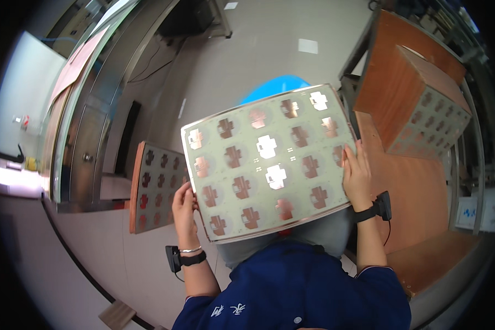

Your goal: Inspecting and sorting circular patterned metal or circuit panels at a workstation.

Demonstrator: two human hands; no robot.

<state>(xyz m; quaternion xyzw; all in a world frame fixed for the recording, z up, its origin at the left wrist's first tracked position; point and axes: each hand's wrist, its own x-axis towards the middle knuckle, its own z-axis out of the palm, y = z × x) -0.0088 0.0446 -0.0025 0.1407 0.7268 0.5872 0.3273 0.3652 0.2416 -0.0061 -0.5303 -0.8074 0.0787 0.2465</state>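
Observation:
A large pale green panel (pixel 261 176), which looks like a circuit board panel, is held over my lap. Rows of copper-coloured cross-like shapes cover it, and some shine white in the light. My left hand (pixel 185 212) grips its left edge near the lower corner, fingers curled at the rim. On the opposite side my right hand (pixel 358 173) holds the right edge, with fingertips lying on the face. The panel is tilted, its right end higher in the picture. Whatever part of the fingers is behind it stays hidden.
Similar panels (pixel 158 184) stand in a stack at the left, behind my left hand. Another stack (pixel 432 118) sits on a brown wooden rack (pixel 404 192) at the right. A blue rounded object (pixel 278 87) shows beyond the panel. A metal-framed workbench (pixel 88 132) runs along the left.

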